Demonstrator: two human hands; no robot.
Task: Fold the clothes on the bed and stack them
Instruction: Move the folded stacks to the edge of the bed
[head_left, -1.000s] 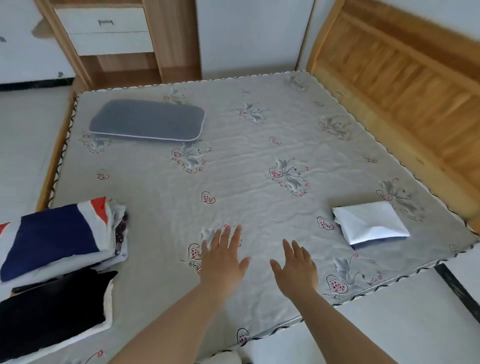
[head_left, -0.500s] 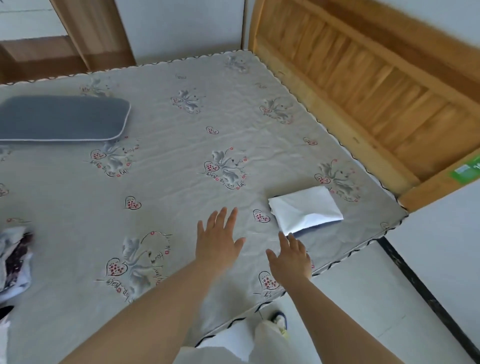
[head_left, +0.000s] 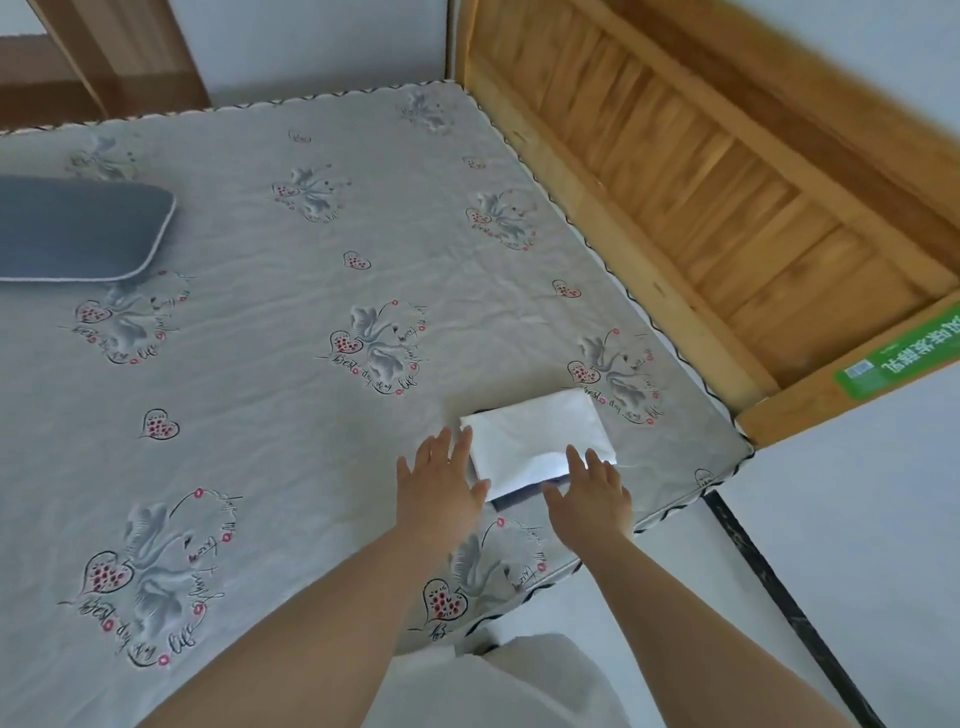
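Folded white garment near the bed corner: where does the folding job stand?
Done: the folded white garment lies as a neat rectangle on the grey patterned mattress. In hand: the open left hand and right hand reach its near edges; neither grips it. Left: picking it up and stacking it. No stack or unfolded clothes show in this view.

- Folded white garment (head_left: 535, 436): lies on the mattress (head_left: 270, 374) near its right front corner; bare mattress surrounds it on the far, left and right sides.
- Left hand (head_left: 435, 480) and right hand (head_left: 589, 491): both flat with fingers extended, occupying the garment's left and near edges.
- Wooden headboard (head_left: 727, 171): rises beyond the garment on the right, bounding passage there.
- Grey pillow (head_left: 78, 228): well apart from the garment, at far left.
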